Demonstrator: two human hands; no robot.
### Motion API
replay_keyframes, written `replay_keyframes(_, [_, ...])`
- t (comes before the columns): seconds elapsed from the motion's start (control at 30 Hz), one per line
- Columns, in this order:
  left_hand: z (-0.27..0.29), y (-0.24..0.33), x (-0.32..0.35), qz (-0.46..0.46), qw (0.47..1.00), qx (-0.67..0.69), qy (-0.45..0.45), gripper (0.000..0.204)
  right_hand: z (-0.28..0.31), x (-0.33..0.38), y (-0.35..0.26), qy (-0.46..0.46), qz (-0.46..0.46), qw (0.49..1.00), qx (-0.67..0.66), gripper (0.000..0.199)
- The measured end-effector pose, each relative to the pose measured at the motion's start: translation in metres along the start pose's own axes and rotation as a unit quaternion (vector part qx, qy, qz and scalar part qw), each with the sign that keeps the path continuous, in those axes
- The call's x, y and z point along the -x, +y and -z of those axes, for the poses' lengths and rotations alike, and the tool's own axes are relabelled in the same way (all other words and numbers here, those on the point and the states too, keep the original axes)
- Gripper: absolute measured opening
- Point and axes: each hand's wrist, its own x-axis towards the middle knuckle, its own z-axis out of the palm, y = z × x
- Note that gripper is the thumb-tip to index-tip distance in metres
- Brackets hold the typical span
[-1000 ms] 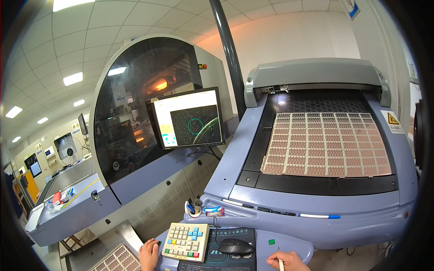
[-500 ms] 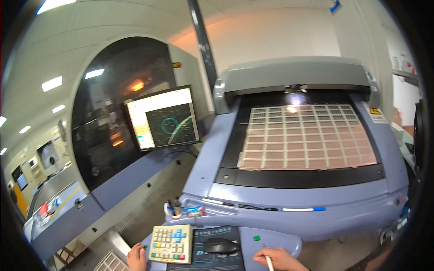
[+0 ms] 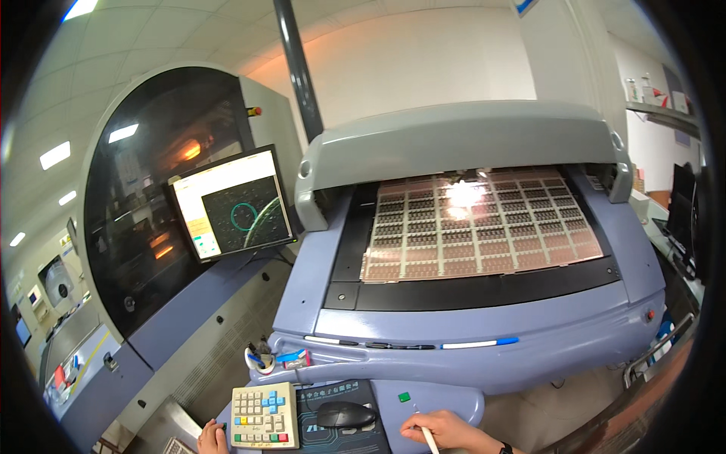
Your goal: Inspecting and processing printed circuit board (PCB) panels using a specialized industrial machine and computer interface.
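My right hand (image 3: 446, 430) rests at the lower middle, closed round a slim white pen-like stick (image 3: 429, 437), its tip near the desk. A small green square (image 3: 404, 396) lies just beyond it. At the lower left edge my left hand (image 3: 212, 439) is partly cut off, its fingers curled beside a beige keypad (image 3: 263, 415) with coloured keys. A speck of green shows by those fingertips; whether they grip it is unclear. Between the hands a black mouse (image 3: 345, 415) sits on a dark printed mouse pad (image 3: 314, 397), touched by neither hand.
Ahead, a copper-coloured panel (image 3: 484, 234) with a grid of dark patterns lies on the machine's black bed (image 3: 469, 296), beneath a grey cover (image 3: 469, 144) and bright light. A monitor (image 3: 234, 208) shows a circle and an arc. Pens (image 3: 401, 346) line the front ledge beside a cup (image 3: 261, 362).
The view has shifted, so most things appear farther left. The grey cover has come nearer over the panel's far rows. Both hands keep their places beside the keypad and green square.
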Motion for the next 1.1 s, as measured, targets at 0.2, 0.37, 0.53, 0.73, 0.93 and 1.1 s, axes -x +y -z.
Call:
replay_keyframes(0.2, [-0.001, 0.005, -0.001, -0.013, 1.000, -0.020, -0.003, 0.041, 0.002, 0.001, -0.005, 0.019, -0.023, 1.000, 0.000, 0.011])
replay_keyframes(0.37, [-0.019, -0.014, -0.004, -0.025, 0.996, 0.023, 0.078, 0.028, 0.001, -0.001, -0.006, 0.016, -0.008, 1.000, -0.001, 0.011])
replay_keyframes(0.53, [-0.019, -0.016, -0.002, 0.000, 0.997, 0.043, 0.058, 0.029, 0.000, 0.000, -0.004, 0.014, 0.001, 1.000, 0.022, 0.010])
replay_keyframes(0.73, [-0.020, -0.018, -0.004, 0.003, 0.997, 0.044, 0.061, 0.029, -0.002, -0.002, -0.005, 0.024, 0.002, 0.999, 0.027, 0.011])
replay_keyframes(0.93, [-0.019, -0.014, -0.003, 0.007, 0.998, 0.041, 0.052, 0.029, 0.000, -0.002, -0.007, 0.018, -0.011, 0.999, 0.031, 0.012])
replay_keyframes(1.1, [-0.019, -0.015, -0.003, 0.004, 0.998, 0.040, 0.049, 0.031, 0.001, -0.001, -0.006, 0.021, -0.002, 0.999, 0.025, 0.012])
